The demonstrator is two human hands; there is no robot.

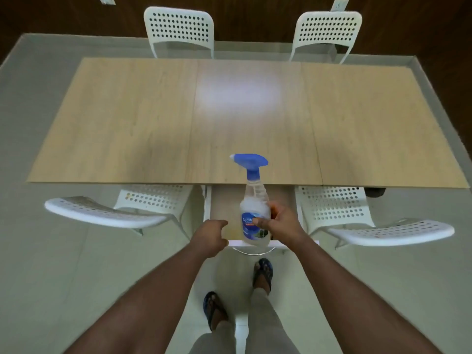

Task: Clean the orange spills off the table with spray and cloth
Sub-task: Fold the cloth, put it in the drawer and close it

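Note:
My right hand [282, 222] grips the clear spray bottle [255, 200] round its labelled body. The bottle stands upright over an open drawer [222, 200] under the table's near edge, and its blue trigger head [251, 162] points left above the tabletop. My left hand [210, 236] has its fingers curled at the drawer's front left corner, apparently round the white front edge. The light wood table [127, 118] shows a pale glare patch in the middle. No orange spill and no cloth is in view.
Two white perforated chairs [102, 210] [383, 226] flank the drawer on my side, turned outward. Another two chairs [178, 29] [327, 34] stand at the table's far edge. My sandalled feet [263, 273] are on the pale floor below the drawer.

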